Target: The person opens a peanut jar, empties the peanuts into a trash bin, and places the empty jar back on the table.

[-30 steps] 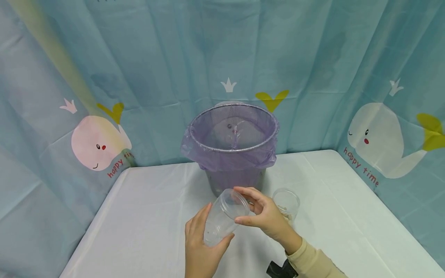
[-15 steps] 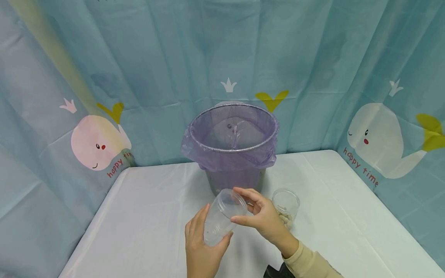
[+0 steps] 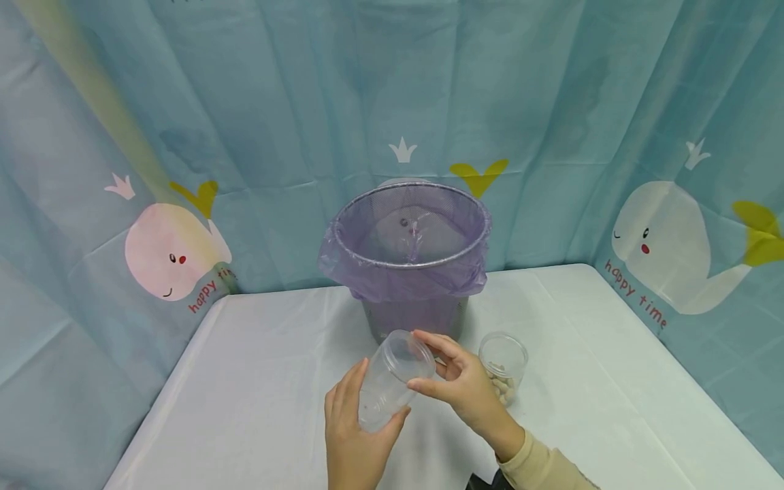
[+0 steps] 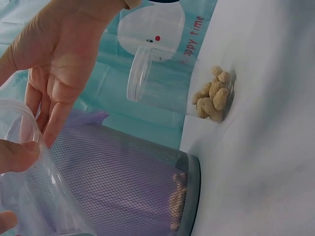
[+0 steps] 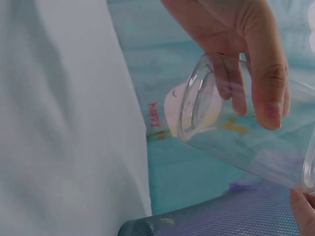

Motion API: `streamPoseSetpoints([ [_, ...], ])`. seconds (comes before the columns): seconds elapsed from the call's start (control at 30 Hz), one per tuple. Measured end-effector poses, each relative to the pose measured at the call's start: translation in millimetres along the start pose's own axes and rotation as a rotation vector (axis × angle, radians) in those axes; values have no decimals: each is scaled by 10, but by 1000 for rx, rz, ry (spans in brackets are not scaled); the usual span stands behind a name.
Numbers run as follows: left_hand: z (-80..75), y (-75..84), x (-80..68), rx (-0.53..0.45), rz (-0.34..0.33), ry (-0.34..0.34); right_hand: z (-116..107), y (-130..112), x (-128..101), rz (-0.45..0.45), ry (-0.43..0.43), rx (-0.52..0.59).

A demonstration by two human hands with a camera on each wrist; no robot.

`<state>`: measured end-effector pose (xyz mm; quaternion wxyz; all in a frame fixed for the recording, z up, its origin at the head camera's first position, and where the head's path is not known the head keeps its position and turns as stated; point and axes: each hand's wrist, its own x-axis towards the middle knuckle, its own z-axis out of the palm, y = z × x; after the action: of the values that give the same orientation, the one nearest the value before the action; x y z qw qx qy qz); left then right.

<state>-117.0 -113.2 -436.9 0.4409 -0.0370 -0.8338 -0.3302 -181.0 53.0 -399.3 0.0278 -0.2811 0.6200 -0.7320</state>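
A clear plastic jar [image 3: 387, 388] is held tilted in front of the wastebasket, its rim toward the upper right. My left hand [image 3: 361, 425] grips it round the lower body, fingers on one side and thumb on the other. At the rim, my right hand [image 3: 462, 381] has its thumb and fingertips on the edge. Through the wall, the jar [image 5: 236, 123] shows no contents beyond tiny specks. A second clear jar [image 3: 511, 354] stands upright behind my right wrist, with several peanuts [image 4: 214, 96] at its bottom.
The mesh wastebasket [image 4: 123, 172] with a purple liner [image 3: 410, 282] stands at the table's back, peanuts showing through its lower mesh. A blue curtain [image 3: 294, 136] hangs behind the white table [image 3: 245, 395]. Something black [image 3: 486, 483] sits by my right sleeve.
My right hand and forearm have shifted slightly left, uncovering more of the peanuts in the standing jar. The held jar has moved slightly up and left; both hands keep hold of it.
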Motion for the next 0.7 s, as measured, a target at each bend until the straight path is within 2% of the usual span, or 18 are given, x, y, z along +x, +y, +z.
streamPoseSetpoints([
  [0.27, 10, 4, -1, 5, -38, -6, 16, 26, -15, 47, 21, 53],
  [0.4, 9, -3, -9, 5, -63, -21, 14, 33, -16, 85, 26, 32],
  [0.6, 14, -29, -9, 11, -72, -16, 44, 47, -11, 188, 48, -20],
  [0.7, 15, -33, -10, 11, -78, -14, 59, 62, -5, 200, 51, -23],
])
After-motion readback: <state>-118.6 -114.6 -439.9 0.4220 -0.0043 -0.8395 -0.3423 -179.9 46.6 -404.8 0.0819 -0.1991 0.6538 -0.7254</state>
